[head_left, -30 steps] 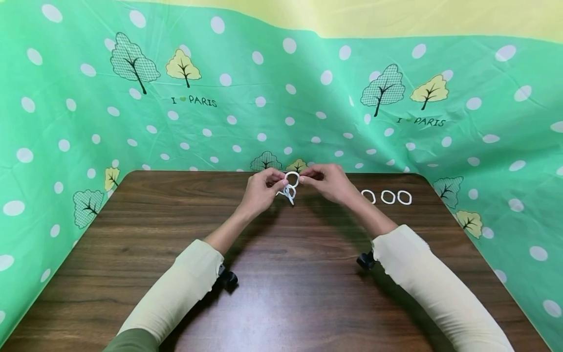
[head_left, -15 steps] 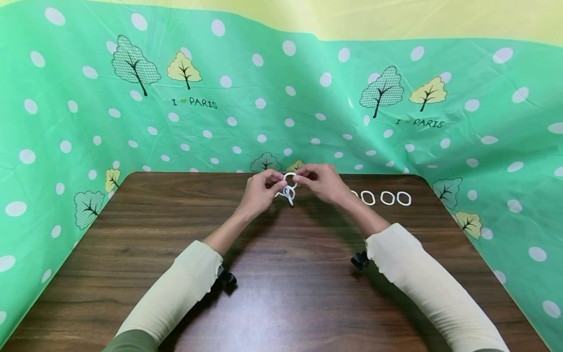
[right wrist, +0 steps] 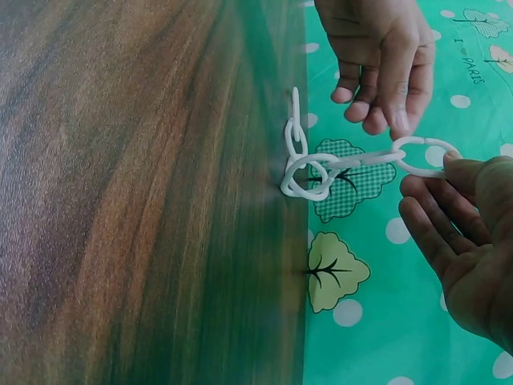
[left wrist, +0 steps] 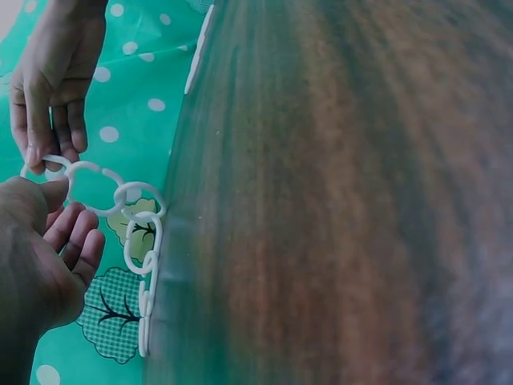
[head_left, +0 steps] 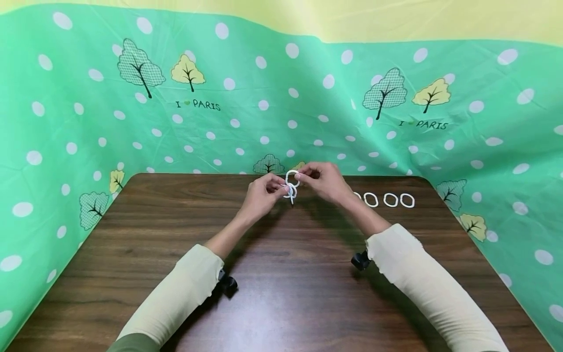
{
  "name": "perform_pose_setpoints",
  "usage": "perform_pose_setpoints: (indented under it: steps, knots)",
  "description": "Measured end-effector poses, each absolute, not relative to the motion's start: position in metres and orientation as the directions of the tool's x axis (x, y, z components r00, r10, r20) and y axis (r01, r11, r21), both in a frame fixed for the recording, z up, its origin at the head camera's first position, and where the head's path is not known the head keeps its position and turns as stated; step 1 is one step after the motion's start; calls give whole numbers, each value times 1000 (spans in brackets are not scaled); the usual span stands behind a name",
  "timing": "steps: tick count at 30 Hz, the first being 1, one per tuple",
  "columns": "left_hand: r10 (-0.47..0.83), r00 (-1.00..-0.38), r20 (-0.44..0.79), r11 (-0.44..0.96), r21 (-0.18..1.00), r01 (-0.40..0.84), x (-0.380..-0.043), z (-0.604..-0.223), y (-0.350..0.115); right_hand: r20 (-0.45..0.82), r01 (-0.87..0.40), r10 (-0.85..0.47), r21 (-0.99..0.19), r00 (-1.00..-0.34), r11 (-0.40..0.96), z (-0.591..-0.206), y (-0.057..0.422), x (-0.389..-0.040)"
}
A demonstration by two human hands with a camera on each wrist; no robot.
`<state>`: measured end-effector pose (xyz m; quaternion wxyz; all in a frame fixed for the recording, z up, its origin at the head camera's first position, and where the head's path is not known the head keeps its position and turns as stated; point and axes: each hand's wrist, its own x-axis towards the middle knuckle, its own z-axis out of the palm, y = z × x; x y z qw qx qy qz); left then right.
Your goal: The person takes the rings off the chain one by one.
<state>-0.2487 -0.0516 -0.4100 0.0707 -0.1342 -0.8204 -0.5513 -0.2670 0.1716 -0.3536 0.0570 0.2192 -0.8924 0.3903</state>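
Observation:
My right hand [head_left: 325, 182] pinches a white open-ended plastic link [right wrist: 429, 143] between thumb and finger. That link joins a short chain of white links [left wrist: 143, 233], which hangs down and trails onto the table's far edge. Close by on the left, my left hand [head_left: 263, 194] pinches the chain where the right hand's link meets the one below. In the right wrist view, the left thumb tip [right wrist: 401, 122] sits at this joint. Part of the held links is hidden behind the fingers.
Several loose white links [head_left: 390, 200] lie in a row on the dark wooden table [head_left: 281, 274], to the right beyond my right forearm. A green dotted cloth [head_left: 246, 83] hangs behind the table and along its sides.
My right hand has shifted slightly left along the rim of its link. My left fingers have moved a little lower, and the hanging links look more bunched beneath them.

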Motion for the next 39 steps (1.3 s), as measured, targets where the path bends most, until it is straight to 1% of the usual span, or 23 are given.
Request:
perform_pose_setpoints:
  steps: [10, 20, 31, 39]
  knots:
    - [235, -946, 224, 404, 862, 304, -245, -413, -46, 274, -425, -332, -690, -903, 586, -351, 171, -267]
    - [265, -944, 198, 446, 843, 302, -247, -416, -39, 279, -417, -317, -708, -907, 570, -348, 171, -266]
    - [216, -943, 255, 481, 812, 330, -248, -419, -45, 271, -418, -325, -691, -906, 589, -351, 177, -267]
    - [204, -927, 315, 451, 810, 375, -249, -417, -48, 257, -415, -335, -691, -906, 592, -351, 177, -265]
